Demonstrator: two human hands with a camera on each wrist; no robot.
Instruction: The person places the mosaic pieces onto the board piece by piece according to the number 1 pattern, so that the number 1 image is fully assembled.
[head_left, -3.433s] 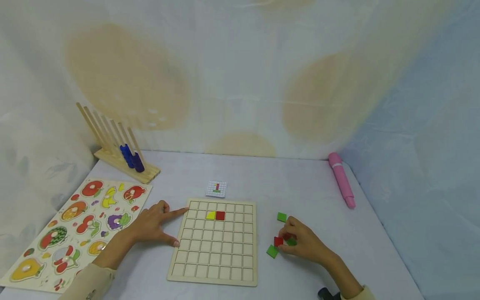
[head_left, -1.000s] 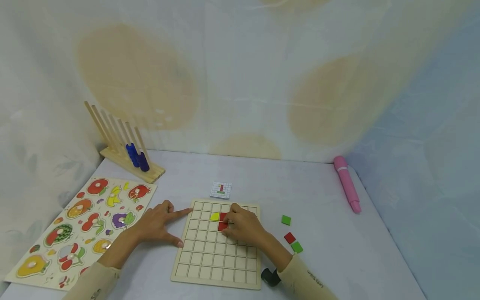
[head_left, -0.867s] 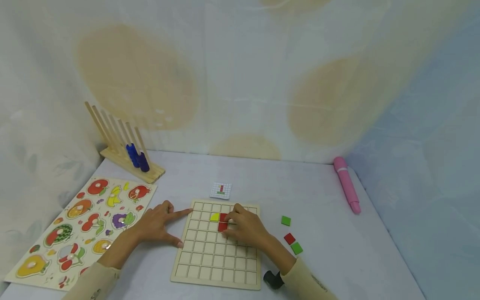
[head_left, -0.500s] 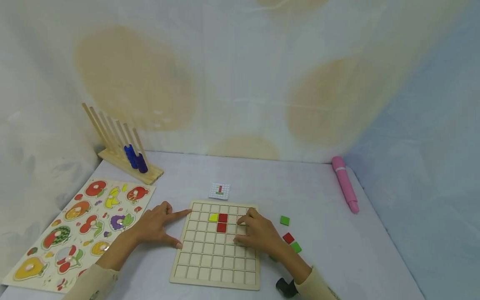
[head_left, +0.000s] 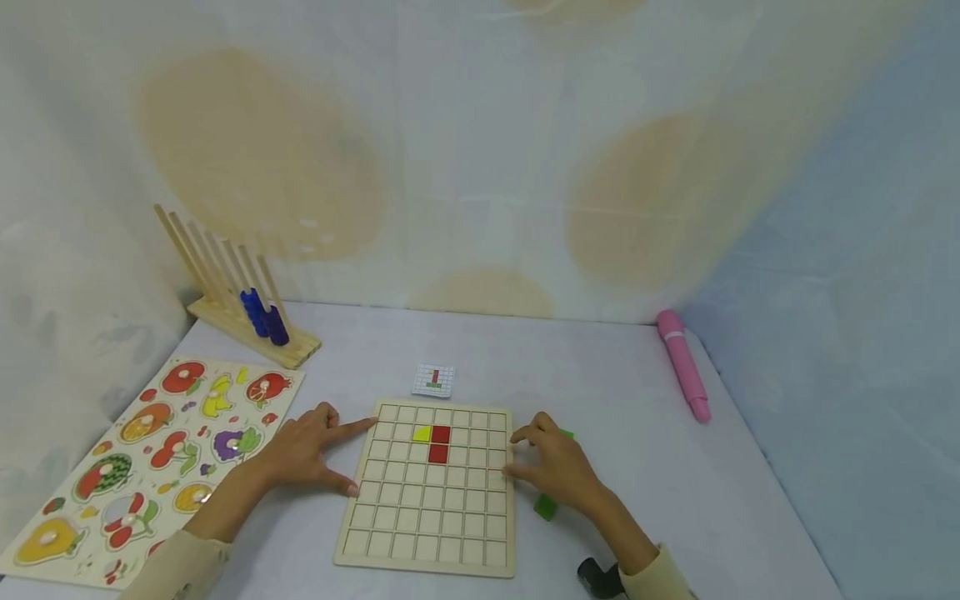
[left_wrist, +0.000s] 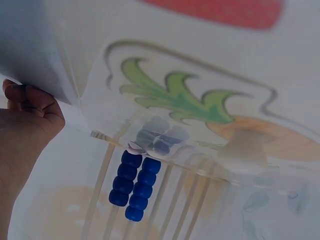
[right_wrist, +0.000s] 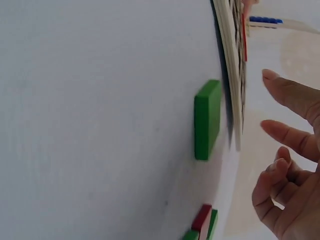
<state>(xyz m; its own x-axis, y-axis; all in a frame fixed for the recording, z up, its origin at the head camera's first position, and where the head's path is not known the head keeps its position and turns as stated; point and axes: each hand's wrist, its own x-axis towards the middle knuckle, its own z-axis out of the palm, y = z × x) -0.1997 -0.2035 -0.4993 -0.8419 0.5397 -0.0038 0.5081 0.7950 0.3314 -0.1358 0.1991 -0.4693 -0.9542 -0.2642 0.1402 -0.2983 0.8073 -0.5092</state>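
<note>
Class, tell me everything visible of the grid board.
The grid board is pale and wooden-looking, with a plain rim around rows of squares. It lies flat on the white table, with one yellow piece and two red tiles in its far half. The left hand touches its left edge with spread fingers.

At left, flat white board (head_left: 142, 475) of colourful fruit pictures.
Beyond, pale wooden peg rack (head_left: 240, 330) with blue beads (head_left: 254, 313); far right, pink cylindrical stick (head_left: 683, 367); behind, white backdrop (head_left: 480, 167) with tan patches (head_left: 262, 158).
</note>
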